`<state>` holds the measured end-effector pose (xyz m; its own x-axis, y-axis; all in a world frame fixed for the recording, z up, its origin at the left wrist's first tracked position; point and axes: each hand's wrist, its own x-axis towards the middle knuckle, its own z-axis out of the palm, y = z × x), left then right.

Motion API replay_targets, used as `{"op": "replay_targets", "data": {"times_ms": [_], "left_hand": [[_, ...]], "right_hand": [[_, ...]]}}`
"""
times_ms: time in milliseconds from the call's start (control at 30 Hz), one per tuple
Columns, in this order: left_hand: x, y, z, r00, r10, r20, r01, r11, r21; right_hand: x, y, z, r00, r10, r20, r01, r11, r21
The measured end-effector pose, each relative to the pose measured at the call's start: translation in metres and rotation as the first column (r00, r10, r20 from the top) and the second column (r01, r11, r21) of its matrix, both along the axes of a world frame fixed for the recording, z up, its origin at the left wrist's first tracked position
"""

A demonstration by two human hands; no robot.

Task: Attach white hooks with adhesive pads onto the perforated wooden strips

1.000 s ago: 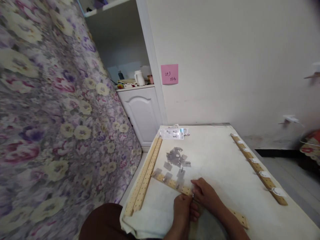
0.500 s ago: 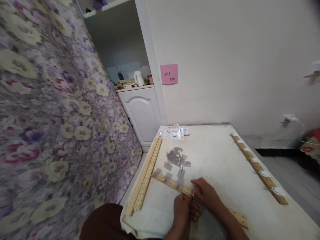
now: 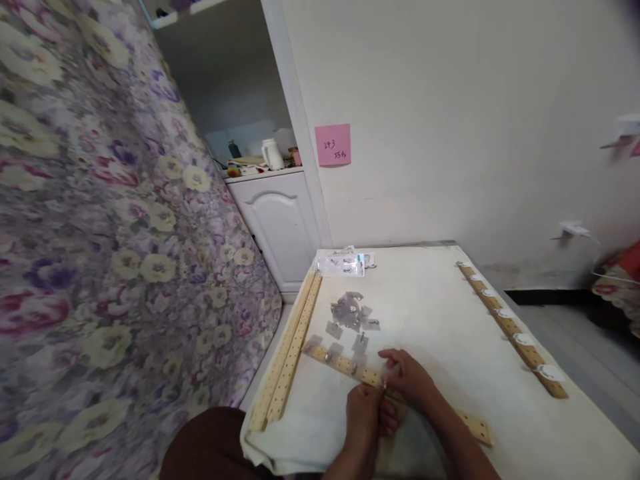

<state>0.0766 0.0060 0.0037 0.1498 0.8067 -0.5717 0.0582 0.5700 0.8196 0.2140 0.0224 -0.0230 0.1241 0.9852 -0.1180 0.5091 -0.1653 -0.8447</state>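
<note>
A perforated wooden strip (image 3: 345,364) lies slantwise across the near part of the table, passing beneath my hands. Along its left half sit several small metal hooks on clear square backings, such as this adhesive hook (image 3: 327,355). My left hand (image 3: 366,410) is closed at the strip's near edge, fingers curled, its thumb and forefinger at another small metal hook (image 3: 385,385). From the right, my right hand (image 3: 411,379) pinches around this same hook; its fingertips partly hide the piece. Beyond the strip lies a pile of loose clear-backed hooks (image 3: 349,311).
Two long perforated strips (image 3: 290,363) lie along the table's left edge. A wooden strip with white-backed hooks (image 3: 510,328) runs along the right edge. Hook packaging (image 3: 340,265) rests at the back left. A floral curtain (image 3: 125,253) hangs at left.
The view has shifted slightly. Both hands stay at the same hook on the strip, with only small finger movement in the right hand.
</note>
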Motion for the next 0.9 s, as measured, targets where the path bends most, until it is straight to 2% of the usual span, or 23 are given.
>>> {"op": "replay_targets", "data": {"times_ms": [300, 600, 800, 900], "left_hand": [[-0.001, -0.003, 0.000, 1.000, 0.004, 0.020, -0.005, 0.998, 0.064], [-0.005, -0.009, 0.004, 0.996, 0.042, 0.073, -0.048, 0.995, 0.086], [-0.011, -0.012, 0.004, 0.998, -0.011, 0.065, 0.005, 0.996, 0.085], [-0.019, -0.007, 0.013, 0.997, -0.070, -0.015, 0.072, 0.982, 0.174]], "right_hand": [[0.001, -0.004, 0.008, 1.000, -0.002, -0.009, 0.003, 0.996, 0.090], [0.032, -0.022, 0.020, 0.999, -0.048, -0.011, 0.049, 0.979, 0.196], [0.035, -0.034, 0.016, 0.995, -0.085, -0.057, 0.095, 0.975, 0.200], [0.036, -0.035, 0.016, 0.996, -0.072, -0.057, 0.081, 0.979, 0.186]]}}
